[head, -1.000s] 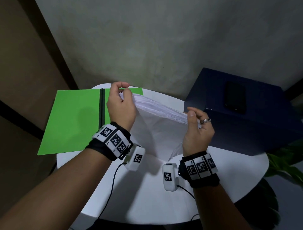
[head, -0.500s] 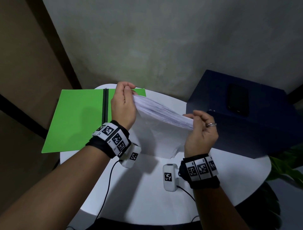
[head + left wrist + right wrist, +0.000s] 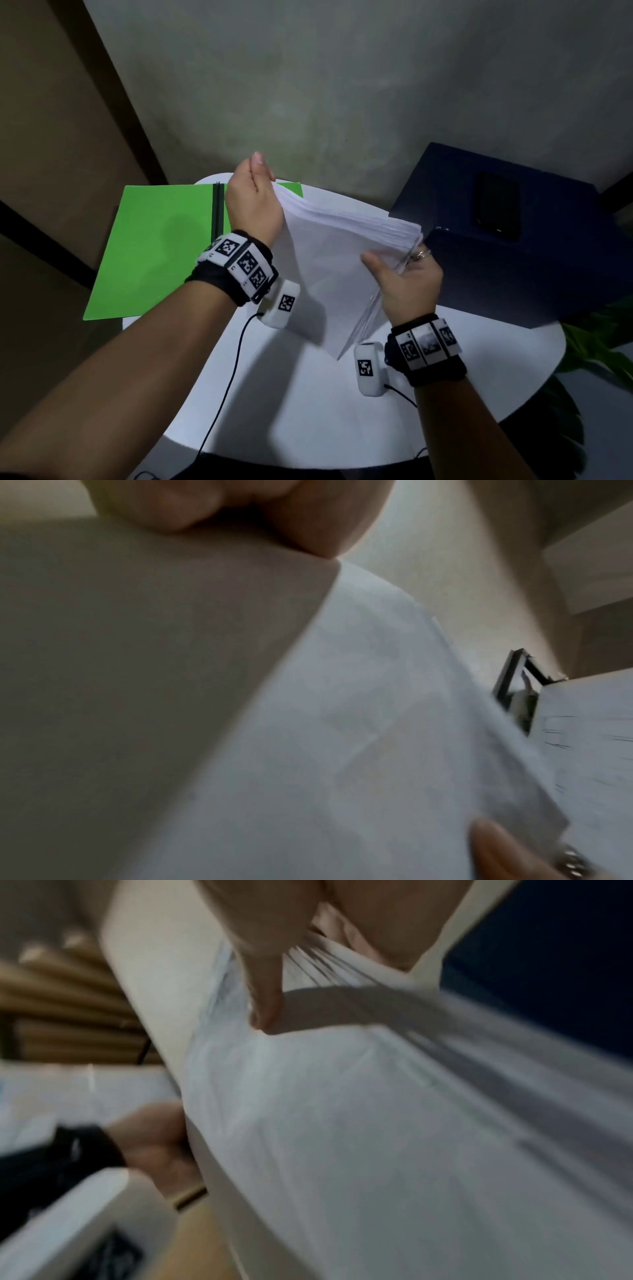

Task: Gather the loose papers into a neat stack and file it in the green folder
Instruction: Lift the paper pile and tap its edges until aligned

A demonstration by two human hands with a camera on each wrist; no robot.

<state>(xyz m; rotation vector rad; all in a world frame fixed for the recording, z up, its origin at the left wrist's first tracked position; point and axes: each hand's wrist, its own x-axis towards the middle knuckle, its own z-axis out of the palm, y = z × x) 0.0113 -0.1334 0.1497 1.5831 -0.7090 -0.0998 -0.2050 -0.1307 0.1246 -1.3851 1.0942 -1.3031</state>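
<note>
Both hands grip 1 paper stack above the white table: left hand pinches its far corner, right hand clasps its near edge. Green folder lies open, left. Left wrist: blurred paper. Right wrist: thumb presses sheets.

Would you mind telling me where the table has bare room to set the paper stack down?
Bare white table lies toward the viewer, between the forearms. The left side is covered by the open green folder; the dark blue box crowds the right. Both hands, left and right, hold the paper stack above the middle.
</note>
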